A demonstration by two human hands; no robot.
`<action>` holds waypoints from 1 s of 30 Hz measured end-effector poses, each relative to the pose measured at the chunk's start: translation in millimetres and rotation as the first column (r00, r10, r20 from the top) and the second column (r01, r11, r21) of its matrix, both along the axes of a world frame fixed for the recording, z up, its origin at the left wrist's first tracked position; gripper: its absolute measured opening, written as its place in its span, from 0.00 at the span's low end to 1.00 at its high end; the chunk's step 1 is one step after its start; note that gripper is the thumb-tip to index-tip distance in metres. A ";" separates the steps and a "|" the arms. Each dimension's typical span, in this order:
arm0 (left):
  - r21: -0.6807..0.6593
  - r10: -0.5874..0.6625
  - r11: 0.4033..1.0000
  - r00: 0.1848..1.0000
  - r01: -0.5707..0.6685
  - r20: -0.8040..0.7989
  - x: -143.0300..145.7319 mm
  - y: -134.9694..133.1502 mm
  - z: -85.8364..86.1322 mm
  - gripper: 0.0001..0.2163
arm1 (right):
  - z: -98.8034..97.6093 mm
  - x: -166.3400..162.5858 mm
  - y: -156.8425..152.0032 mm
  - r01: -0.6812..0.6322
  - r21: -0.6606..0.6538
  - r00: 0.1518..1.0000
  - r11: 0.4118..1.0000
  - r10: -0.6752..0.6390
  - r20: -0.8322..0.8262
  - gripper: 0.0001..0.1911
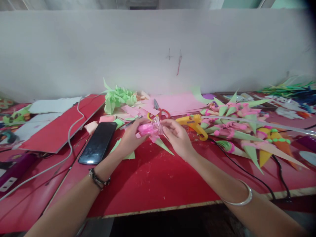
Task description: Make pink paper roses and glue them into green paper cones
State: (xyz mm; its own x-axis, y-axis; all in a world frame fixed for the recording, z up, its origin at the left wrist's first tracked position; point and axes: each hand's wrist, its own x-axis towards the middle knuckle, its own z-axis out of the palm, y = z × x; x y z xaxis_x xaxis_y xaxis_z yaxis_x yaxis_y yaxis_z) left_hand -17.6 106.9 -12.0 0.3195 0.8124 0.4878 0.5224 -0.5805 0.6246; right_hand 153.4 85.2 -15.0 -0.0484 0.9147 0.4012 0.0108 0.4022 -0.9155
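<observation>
A small pink thing in crinkled clear plastic is held up between my two hands, above the red table. My left hand wraps its thumb and fingers round the left end. At the right end, the curled fingers of my right hand pinch the crumpled plastic. What exactly is inside the plastic is hard to make out. Just below it, a pale green paper point sticks out toward the right. Scissors with red and yellow handles lie behind my hands.
To the left lie a black phone, a red board and a white cable. A yellow glue gun rests at right beside several paper flowers. Crumpled green paper and pink sheets sit along the wall.
</observation>
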 end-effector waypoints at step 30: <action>-0.166 -0.125 0.979 0.992 0.123 -0.002 5.5 -8.1 2.9 0.16 | -1.3 -1.5 -0.4 -0.403 -0.303 0.854 0.863 0.235 -0.465 0.13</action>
